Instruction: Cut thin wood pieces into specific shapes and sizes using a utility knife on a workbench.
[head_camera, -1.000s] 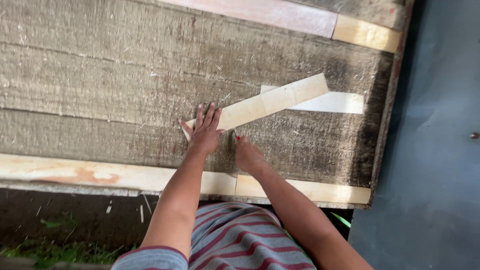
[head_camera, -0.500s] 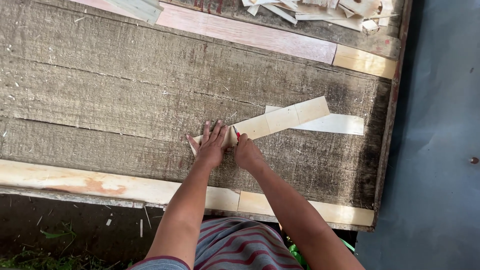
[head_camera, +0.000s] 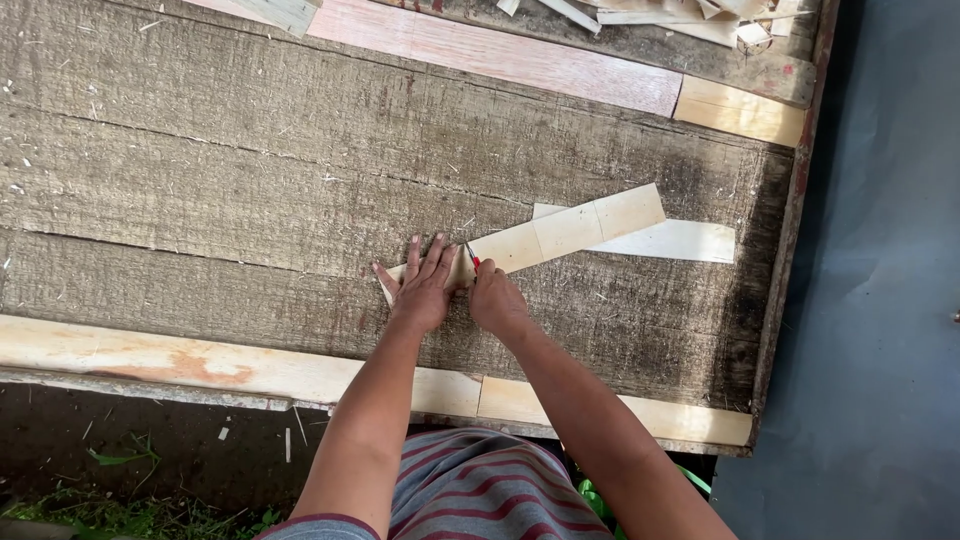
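We are finding the left hand (head_camera: 425, 290) lying flat, fingers spread, pressing down on the near end of a long pale wooden strip (head_camera: 565, 232) that is resting diagonally on the weathered plank desk (head_camera: 200, 200). The right hand (head_camera: 497, 300) is closed around a small tool with a red handle (head_camera: 472, 258), its tip touching the strip just beside the left fingertips. Compared with the earlier views, both hands are sitting a little closer together, and the tool tip is now showing between them at the strip's near end; we judge that cutting or scoring is under way at that spot, though no blade edge is clear enough to confirm. The strip itself is keeping its slant, running away from the hands toward the far right, where it is overlapping a second pale strip (head_camera: 680, 242) lying flat beneath it. Beyond the hands, a reddish board (head_camera: 500, 55) is lying along the far side of the desk, with offcuts (head_camera: 650, 15) piled past it. A pale edging board (head_camera: 200, 365) is running along the near side.
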